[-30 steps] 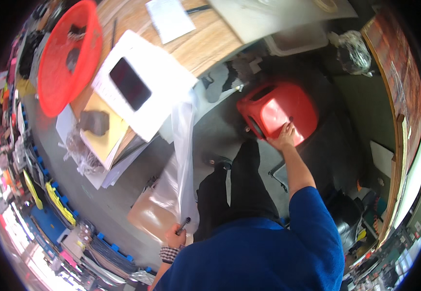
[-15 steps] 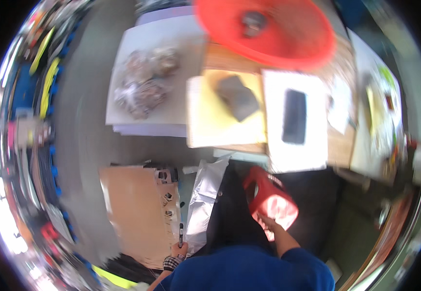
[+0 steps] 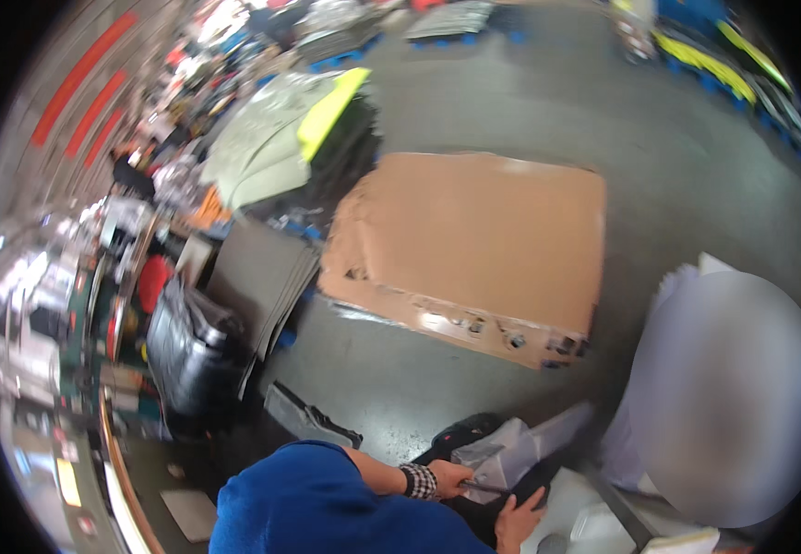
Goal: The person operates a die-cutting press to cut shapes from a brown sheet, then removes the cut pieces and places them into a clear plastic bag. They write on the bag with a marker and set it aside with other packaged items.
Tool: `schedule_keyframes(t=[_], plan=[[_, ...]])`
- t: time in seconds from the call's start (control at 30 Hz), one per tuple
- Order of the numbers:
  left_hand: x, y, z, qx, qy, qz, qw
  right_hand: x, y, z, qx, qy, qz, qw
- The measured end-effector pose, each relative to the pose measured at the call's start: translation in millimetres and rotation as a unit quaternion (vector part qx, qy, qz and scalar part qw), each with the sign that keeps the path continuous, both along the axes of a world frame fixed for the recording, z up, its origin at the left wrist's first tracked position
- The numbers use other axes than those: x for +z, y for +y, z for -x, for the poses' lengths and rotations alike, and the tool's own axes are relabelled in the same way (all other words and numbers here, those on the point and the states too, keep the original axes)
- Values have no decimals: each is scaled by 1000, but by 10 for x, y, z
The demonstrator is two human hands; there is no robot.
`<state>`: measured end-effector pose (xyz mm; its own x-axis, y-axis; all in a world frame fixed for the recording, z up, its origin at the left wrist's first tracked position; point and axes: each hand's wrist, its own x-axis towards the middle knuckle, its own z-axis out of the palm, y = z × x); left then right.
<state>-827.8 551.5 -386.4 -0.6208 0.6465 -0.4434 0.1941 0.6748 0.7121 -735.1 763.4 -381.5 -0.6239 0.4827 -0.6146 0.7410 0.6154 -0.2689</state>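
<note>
My left hand (image 3: 451, 478), with a black-and-white checked band at its wrist, is closed around a slim dark marker (image 3: 485, 487) that points to the right. My right hand (image 3: 518, 523) is just beside the marker's far end, with thumb and finger apart; whether it touches the marker I cannot tell. Behind both hands, crumpled clear-white plastic film (image 3: 516, 452) lies against dark cloth.
A large brown cardboard-covered stack (image 3: 474, 231) lies on the grey floor (image 3: 511, 92) ahead. Leftward are grey sheets (image 3: 262, 277), a black plastic-wrapped bundle (image 3: 193, 351) and a pale green stack (image 3: 262, 138). A blurred oval patch covers part of the white stack (image 3: 631, 415) at right.
My view has swung left, away from the table and red basin. My right hand has left the red container and come over beside the marker in my left hand.
</note>
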Motion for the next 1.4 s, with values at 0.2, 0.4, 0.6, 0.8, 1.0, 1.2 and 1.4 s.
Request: schedule_keyframes(t=[0.2,0.4,0.6,0.8,1.0,1.2,1.4], plan=[[-341,-226,-309,94,78,-81,989,20,4,-276,37,194,-20,980],[-277,-414,-281,109,171,-101,974,108,-191,-524,48,234,-124,963],[-100,-321,-309,232,77,-202,949,465,-807,-612,171,445,-159,865],[651,53,-643,290,-280,-407,820,654,-996,-621,111,375,147,908],[1356,-61,-823,209,-411,-463,757,892,-1033,-975,18,518,281,808],[1654,26,-1001,82,-347,-360,862,1344,-1167,-1159,-283,470,334,767],[2197,102,-916,-89,-282,-317,901,1537,-753,-1501,-389,715,191,549]])
